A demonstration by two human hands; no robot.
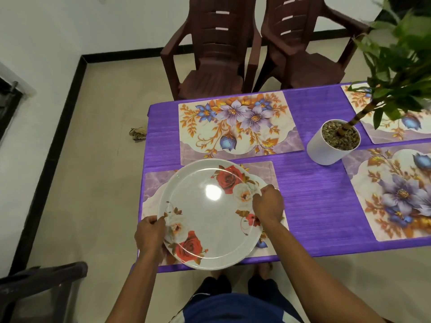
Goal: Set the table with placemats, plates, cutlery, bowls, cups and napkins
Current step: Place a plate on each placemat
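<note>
White rose-print plate (211, 213) over near-left placemat (271, 176), at 6 o'clock side of purple table (310, 194). Left hand (149, 234) pinching rim at plate's 8 o'clock; right hand (268, 205) pinching rim at 3 o'clock. Second placemat (238, 124) just beyond, at 12. White plant pot (326, 148) at 2, two more placemats (396, 194) past it.
</note>
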